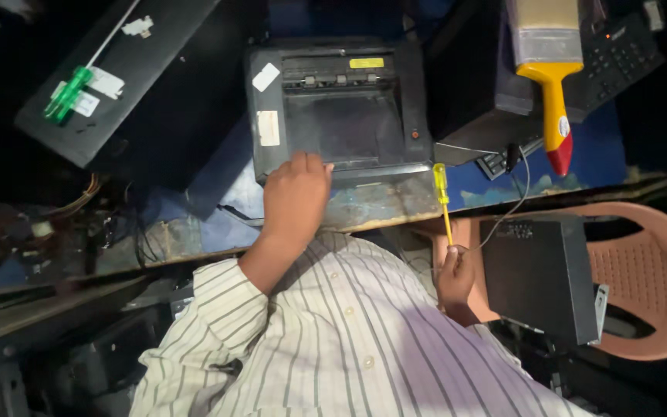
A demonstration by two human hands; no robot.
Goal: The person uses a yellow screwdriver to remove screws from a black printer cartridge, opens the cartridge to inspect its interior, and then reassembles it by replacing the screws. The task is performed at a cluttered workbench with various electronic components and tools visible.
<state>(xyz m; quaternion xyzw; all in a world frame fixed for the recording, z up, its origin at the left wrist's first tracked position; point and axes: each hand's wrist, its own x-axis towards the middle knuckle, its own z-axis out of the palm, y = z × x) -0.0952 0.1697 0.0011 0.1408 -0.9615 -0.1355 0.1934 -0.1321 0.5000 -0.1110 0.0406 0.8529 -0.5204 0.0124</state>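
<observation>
Head camera is looking down at a cluttered workbench. The left hand is resting on the front edge of a black printer, fingers curled loosely over it and gripping nothing. The right hand is clenching around the metal shaft of a yellow-handled screwdriver, handle pointing up, just beside the printer's right corner. A yellow-handled paintbrush is lying to the right, a green-handled screwdriver well apart at left. A pink plastic chair is holding a black box.
</observation>
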